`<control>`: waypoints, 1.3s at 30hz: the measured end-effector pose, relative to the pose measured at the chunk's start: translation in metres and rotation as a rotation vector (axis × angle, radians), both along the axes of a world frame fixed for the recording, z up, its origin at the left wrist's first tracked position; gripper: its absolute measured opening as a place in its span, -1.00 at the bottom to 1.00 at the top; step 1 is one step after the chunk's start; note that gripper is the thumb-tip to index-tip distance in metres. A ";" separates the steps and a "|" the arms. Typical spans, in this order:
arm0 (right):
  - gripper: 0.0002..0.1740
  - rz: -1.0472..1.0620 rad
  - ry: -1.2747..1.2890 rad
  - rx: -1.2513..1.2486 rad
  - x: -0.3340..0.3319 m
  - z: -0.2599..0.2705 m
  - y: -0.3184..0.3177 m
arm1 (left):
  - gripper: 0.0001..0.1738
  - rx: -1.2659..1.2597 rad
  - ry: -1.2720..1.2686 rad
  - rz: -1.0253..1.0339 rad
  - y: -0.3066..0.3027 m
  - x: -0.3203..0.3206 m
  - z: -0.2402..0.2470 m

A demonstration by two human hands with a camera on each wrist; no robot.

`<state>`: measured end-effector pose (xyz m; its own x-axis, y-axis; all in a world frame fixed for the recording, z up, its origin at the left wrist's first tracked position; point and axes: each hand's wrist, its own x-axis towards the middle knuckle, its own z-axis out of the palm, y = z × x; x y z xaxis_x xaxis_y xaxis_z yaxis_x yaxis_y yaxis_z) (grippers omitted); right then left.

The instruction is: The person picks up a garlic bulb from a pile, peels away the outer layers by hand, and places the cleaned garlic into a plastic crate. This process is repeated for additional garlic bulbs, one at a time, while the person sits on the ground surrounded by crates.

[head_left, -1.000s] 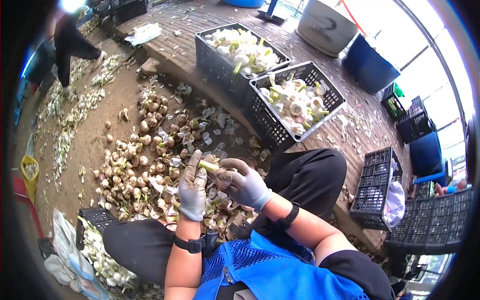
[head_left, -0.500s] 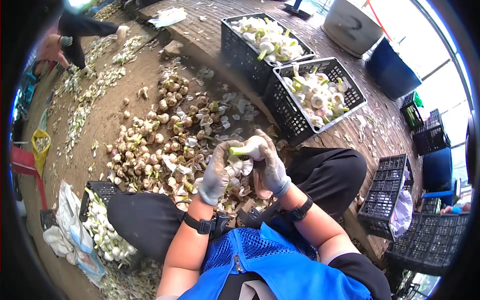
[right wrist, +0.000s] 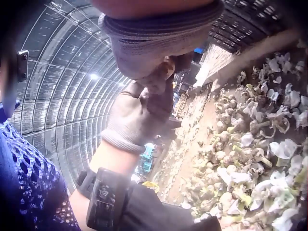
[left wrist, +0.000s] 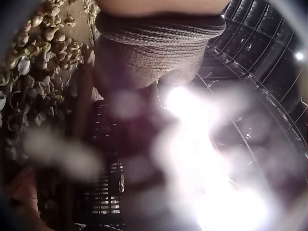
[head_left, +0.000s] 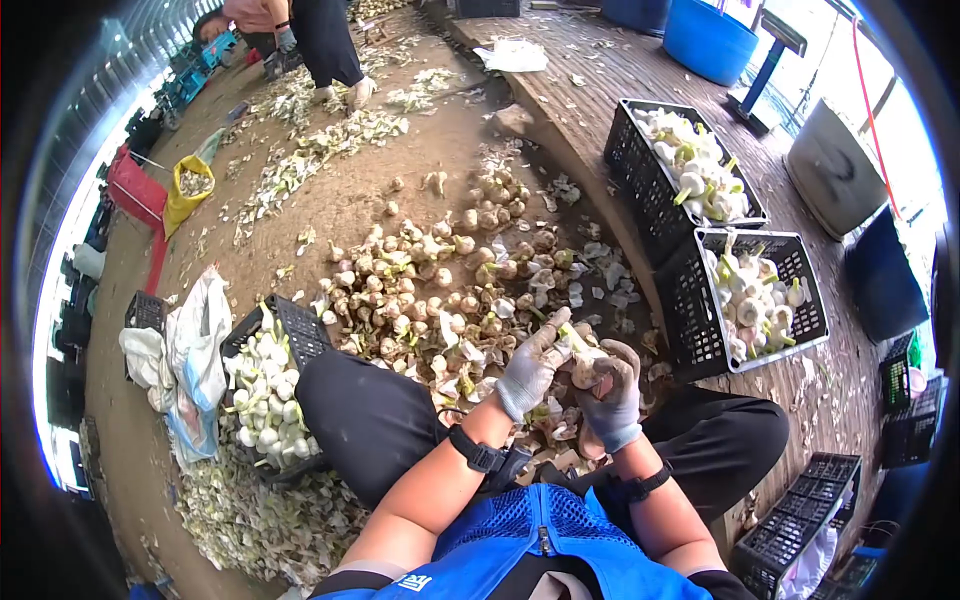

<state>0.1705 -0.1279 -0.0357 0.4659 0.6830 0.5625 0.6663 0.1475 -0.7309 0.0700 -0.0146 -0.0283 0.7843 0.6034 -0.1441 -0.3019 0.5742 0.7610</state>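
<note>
Both gloved hands meet above the lap in the head view, holding one garlic bulb [head_left: 584, 372] between them. My left hand [head_left: 532, 368] pinches its green stem end with thumb and fingers. My right hand [head_left: 613, 395] curls round the bulb from the other side. In the right wrist view, the left hand [right wrist: 139, 113] touches the right hand [right wrist: 154, 60], and the bulb is mostly hidden. Glare and blur cover most of the left wrist view below the glove cuff [left wrist: 159, 53]. A pile of unpeeled garlic [head_left: 400, 290] lies on the ground beyond the hands.
Two black crates [head_left: 697, 310] of white garlic stand on the wooden platform [head_left: 560, 110] at right. Another garlic-filled crate [head_left: 310, 335] is beside the left knee, near white sacks [head_left: 198, 335]. Peelings [head_left: 270, 520] cover the ground. Another person [head_left: 325, 45] bends at the upper left.
The head view has swung left, so the scene sits further right. The bulb, whitish half a second ago, is now more covered by fingers. Both hands have stayed together at it.
</note>
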 end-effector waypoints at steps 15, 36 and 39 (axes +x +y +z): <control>-0.47 0.311 1.255 -0.147 0.013 -0.026 0.006 | -0.64 0.576 0.022 0.094 -0.012 -0.004 -0.010; -0.47 0.244 1.324 -0.114 -0.023 -0.019 0.026 | -0.78 0.684 0.310 0.474 -0.006 -0.022 -0.027; -0.44 0.168 1.285 -0.180 -0.015 -0.023 0.022 | -0.86 0.983 0.286 0.379 -0.009 -0.021 -0.018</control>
